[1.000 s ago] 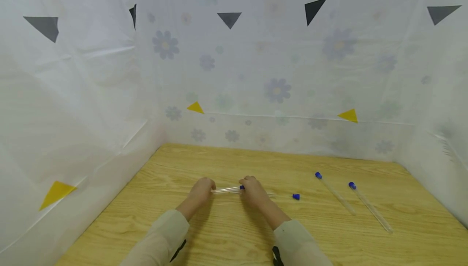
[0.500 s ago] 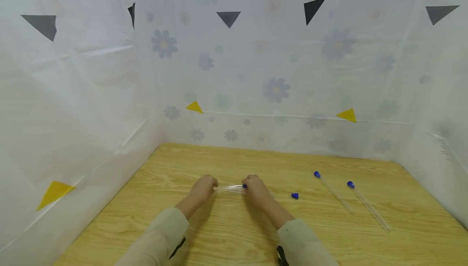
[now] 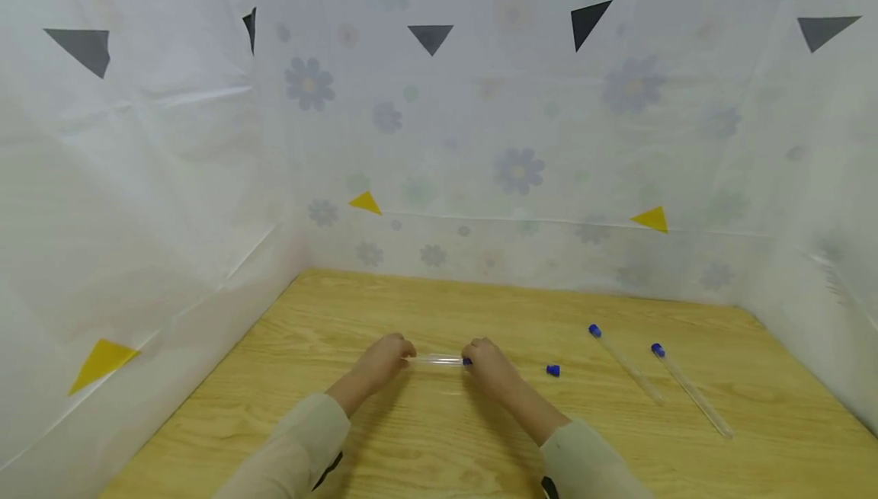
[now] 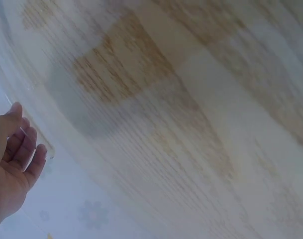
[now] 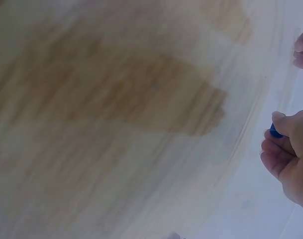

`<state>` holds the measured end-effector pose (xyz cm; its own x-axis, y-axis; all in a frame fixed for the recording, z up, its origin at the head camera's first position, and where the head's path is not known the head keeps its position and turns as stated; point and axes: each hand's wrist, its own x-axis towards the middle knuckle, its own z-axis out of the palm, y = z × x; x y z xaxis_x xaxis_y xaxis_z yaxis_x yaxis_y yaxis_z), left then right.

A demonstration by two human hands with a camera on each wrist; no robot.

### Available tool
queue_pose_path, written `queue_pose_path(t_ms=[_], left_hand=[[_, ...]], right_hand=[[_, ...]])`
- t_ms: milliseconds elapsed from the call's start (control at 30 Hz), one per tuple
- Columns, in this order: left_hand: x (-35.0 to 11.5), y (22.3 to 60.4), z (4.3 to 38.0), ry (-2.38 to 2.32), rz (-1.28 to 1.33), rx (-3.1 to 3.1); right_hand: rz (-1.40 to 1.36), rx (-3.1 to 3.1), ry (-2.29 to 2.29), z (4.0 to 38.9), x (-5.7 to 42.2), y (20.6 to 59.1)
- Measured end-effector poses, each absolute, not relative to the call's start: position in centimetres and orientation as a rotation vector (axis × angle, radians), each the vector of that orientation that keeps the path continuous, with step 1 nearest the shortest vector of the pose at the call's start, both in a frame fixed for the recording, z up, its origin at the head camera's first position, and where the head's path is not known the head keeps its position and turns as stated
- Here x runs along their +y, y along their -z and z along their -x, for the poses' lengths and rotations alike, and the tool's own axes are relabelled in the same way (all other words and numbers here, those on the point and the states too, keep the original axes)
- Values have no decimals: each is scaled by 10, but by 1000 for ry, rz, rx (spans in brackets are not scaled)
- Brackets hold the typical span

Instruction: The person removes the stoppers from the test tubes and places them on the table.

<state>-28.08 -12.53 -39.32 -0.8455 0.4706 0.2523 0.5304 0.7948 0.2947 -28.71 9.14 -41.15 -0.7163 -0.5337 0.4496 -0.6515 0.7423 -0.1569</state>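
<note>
My left hand [image 3: 380, 363] holds one end of a clear test tube [image 3: 439, 360] above the table's middle. In the left wrist view, its thumb and fingertips lie around the tube's rounded end [image 4: 51, 153]. My right hand [image 3: 495, 371] pinches a blue cap [image 5: 275, 131] between thumb and forefinger at the other end. The tube lies nearly level between the hands. How far the cap sits on the tube is hidden by my right fingers. A loose blue cap [image 3: 552, 370] rests on the table to the right of my right hand.
Two clear tubes with blue caps, a nearer one [image 3: 693, 394] and a farther one [image 3: 627, 366], lie slanted on the right of the wood-grain table [image 3: 439, 438]. White sheeting [image 3: 473, 141] with flowers and triangles closes off the back and sides.
Both hands have shifted slightly right with the tube, which has come from a slight tilt to nearly level. A second clear tube seen earlier beneath the right hand no longer shows in the head view.
</note>
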Motion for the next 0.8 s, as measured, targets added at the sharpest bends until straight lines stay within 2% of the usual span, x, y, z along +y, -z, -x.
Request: queue_pose_path(t_ms=[800], left_hand=[[-113,400,280,519,894,-2796]], right_hand=[[-920,-2590,-516,278,123,410]])
